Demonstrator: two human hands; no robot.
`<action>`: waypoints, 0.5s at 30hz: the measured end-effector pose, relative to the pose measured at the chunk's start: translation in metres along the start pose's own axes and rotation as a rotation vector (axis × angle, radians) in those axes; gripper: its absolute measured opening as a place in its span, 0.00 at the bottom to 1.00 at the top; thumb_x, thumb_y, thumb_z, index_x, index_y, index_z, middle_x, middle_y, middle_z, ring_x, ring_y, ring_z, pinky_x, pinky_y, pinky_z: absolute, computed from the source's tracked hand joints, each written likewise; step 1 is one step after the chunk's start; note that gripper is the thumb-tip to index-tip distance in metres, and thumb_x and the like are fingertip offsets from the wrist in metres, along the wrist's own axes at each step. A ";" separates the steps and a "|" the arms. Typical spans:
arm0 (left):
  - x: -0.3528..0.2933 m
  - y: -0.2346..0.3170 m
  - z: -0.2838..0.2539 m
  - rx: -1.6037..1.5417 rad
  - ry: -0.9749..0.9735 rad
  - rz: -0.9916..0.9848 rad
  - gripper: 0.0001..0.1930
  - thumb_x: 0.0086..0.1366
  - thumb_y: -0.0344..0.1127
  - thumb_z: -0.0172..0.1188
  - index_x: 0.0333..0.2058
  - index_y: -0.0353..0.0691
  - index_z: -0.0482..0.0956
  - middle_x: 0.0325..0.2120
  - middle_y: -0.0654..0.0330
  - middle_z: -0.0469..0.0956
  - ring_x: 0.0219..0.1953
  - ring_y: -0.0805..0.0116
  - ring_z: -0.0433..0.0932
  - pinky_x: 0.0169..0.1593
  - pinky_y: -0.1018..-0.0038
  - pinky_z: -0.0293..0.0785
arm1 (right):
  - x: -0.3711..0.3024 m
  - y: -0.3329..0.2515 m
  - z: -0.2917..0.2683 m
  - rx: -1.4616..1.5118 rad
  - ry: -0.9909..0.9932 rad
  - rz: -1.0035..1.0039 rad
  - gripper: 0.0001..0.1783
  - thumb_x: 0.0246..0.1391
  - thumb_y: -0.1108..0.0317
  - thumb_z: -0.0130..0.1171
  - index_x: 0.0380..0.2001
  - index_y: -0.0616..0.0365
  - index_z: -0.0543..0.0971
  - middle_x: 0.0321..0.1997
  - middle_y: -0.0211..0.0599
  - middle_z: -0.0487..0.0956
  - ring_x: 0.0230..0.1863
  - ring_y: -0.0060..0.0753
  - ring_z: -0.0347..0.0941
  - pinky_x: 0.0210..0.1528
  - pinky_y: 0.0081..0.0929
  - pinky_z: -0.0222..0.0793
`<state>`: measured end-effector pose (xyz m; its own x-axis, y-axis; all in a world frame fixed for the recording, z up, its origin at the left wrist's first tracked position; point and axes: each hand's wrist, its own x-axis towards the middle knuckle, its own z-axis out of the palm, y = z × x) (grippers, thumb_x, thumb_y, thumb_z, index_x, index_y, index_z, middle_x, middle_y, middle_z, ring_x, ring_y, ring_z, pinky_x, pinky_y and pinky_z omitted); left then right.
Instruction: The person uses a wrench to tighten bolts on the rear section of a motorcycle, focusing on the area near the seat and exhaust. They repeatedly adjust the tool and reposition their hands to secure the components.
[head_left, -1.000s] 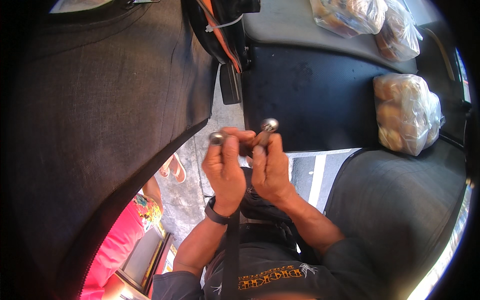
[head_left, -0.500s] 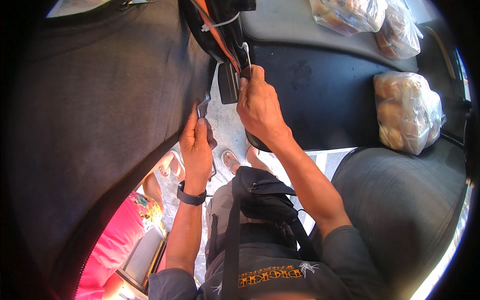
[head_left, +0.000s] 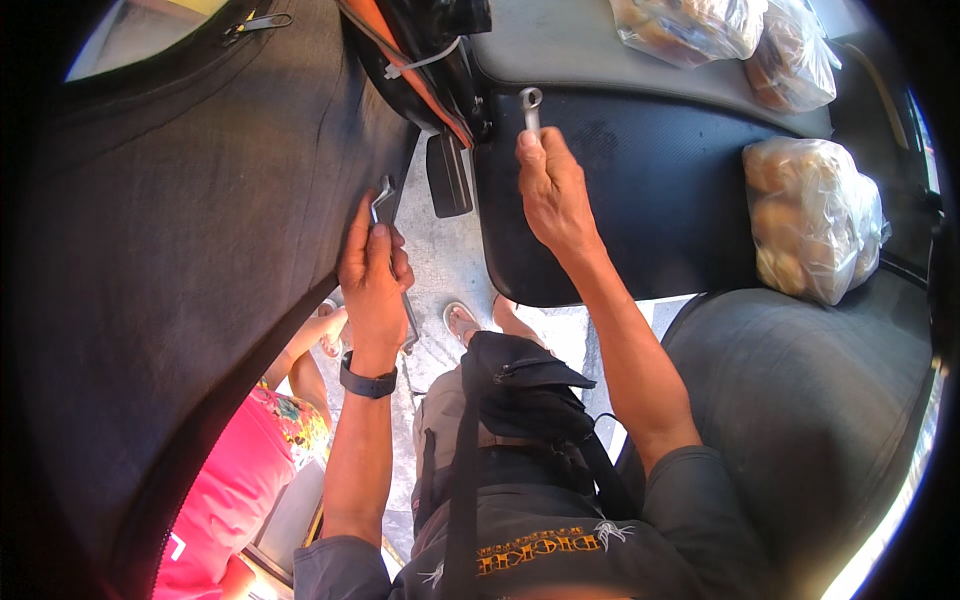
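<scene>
Both hands have parted since a second ago, when they were together in front of the chest working the two wrenches against each other; by half a second ago they had already spread, and now they sit a little further along. The right hand [head_left: 553,190] reaches up to the near edge of the black seat [head_left: 640,210], fingers clamped around the shaft of a ring wrench [head_left: 530,105] whose round end stands upright above the knuckles, close to the orange-edged black part [head_left: 420,60] at the top. The left hand [head_left: 372,275] (a dark watch [head_left: 367,383] on its wrist) is closed on a second wrench [head_left: 384,200], whose head pokes out above the fingers against the edge of the dark fabric cover [head_left: 200,230]; its other end shows below the palm. Bags of bread rolls [head_left: 810,220] lie on the seat, well apart from both hands. A person in a pink top [head_left: 225,490] stands below left.
</scene>
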<state>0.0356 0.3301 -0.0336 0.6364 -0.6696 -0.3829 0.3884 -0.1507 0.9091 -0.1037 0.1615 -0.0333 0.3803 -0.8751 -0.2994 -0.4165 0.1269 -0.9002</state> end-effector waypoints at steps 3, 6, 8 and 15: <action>0.007 0.002 0.004 -0.122 0.017 -0.029 0.22 0.77 0.34 0.49 0.67 0.48 0.68 0.30 0.68 0.69 0.26 0.83 0.63 0.26 0.84 0.60 | 0.006 0.018 -0.001 0.104 -0.139 -0.043 0.22 0.73 0.54 0.43 0.36 0.64 0.72 0.24 0.52 0.74 0.27 0.44 0.73 0.33 0.42 0.68; 0.008 0.003 0.009 -0.136 0.056 -0.041 0.21 0.77 0.34 0.49 0.67 0.47 0.69 0.30 0.68 0.69 0.27 0.83 0.64 0.25 0.84 0.60 | 0.015 0.014 0.008 -0.018 -0.181 -0.145 0.19 0.71 0.58 0.43 0.36 0.65 0.70 0.27 0.58 0.76 0.31 0.56 0.77 0.36 0.47 0.68; 0.008 0.002 0.010 -0.115 0.054 -0.047 0.22 0.77 0.34 0.50 0.67 0.47 0.68 0.30 0.68 0.69 0.27 0.83 0.64 0.25 0.84 0.59 | 0.013 -0.014 0.010 -0.077 -0.307 -0.139 0.15 0.68 0.62 0.46 0.37 0.67 0.69 0.29 0.63 0.77 0.35 0.64 0.78 0.39 0.49 0.68; 0.006 -0.005 0.006 -0.129 -0.026 -0.066 0.23 0.76 0.32 0.50 0.68 0.49 0.67 0.32 0.67 0.72 0.23 0.84 0.62 0.23 0.86 0.55 | 0.009 -0.028 -0.002 -0.213 -0.426 -0.160 0.11 0.54 0.73 0.53 0.37 0.68 0.65 0.26 0.67 0.75 0.33 0.72 0.75 0.38 0.53 0.68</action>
<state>0.0335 0.3229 -0.0394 0.5897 -0.6802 -0.4354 0.5127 -0.1013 0.8526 -0.0905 0.1490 -0.0097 0.7384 -0.6013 -0.3051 -0.4678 -0.1309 -0.8741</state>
